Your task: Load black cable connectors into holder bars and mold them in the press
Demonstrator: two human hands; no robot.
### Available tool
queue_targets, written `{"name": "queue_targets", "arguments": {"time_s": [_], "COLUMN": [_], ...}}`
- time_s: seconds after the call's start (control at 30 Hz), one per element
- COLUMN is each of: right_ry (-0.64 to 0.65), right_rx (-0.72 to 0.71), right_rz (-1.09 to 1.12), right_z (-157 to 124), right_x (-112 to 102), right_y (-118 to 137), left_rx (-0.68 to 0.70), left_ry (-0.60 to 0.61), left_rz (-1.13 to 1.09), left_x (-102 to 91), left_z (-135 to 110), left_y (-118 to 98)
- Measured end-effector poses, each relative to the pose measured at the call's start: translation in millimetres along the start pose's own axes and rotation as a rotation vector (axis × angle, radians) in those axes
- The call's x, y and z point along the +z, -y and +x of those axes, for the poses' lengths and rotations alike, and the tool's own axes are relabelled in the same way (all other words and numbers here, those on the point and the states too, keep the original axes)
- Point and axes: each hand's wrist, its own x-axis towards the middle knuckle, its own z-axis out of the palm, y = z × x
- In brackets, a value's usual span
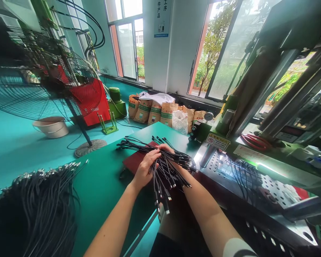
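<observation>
Head view: at the near edge of the smooth green table [101, 194], the left hand [146, 165] and right hand [167, 148] grasp bundled thin black cables [167, 169]. Beyond the table, a pale rectangular wall sign [161, 26] reads 工序, 件产品. Leftward, its green surface leaves room before a silver-tipped black cable heap [48, 200].

Pale painted wall section [180, 53] between two dark-framed sliding glass windows [126, 50], daylight through both. Blue-edged rectangular sign [162, 21] on wall section, brown paper sacks [154, 112] along its foot, glossy turquoise floor [54, 153] in front.
</observation>
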Motion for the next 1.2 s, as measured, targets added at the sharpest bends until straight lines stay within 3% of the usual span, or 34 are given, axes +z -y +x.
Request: {"name": "queue_targets", "arguments": {"time_s": [0.23,0.57,0.77,1.0,1.2], "right_ry": [-0.063,-0.035,0.054,0.075,0.079], "right_rx": [-0.147,-0.164,-0.154,-0.086,-0.122], "right_rz": [0.214,0.279,0.261,0.254,0.255], "right_z": [-4,-7,-3,-2,-1], "right_x": [3,17,22,34,35], "right_y": [-19,-40,-49,-49,-46], "left_rx": [0.031,0.009,0.013,0.007,-0.008], "left_ry": [0.045,0.055,-0.030,-0.100,-0.147], "left_rz": [0.055,0.070,0.073,0.073,0.117], "left_x": [-0.2,-6.2,-7.7,-10.4,-7.9], "left_z": [-3,-18,-27,-38,-41], "left_y": [-2,-2,3,6,8]}}
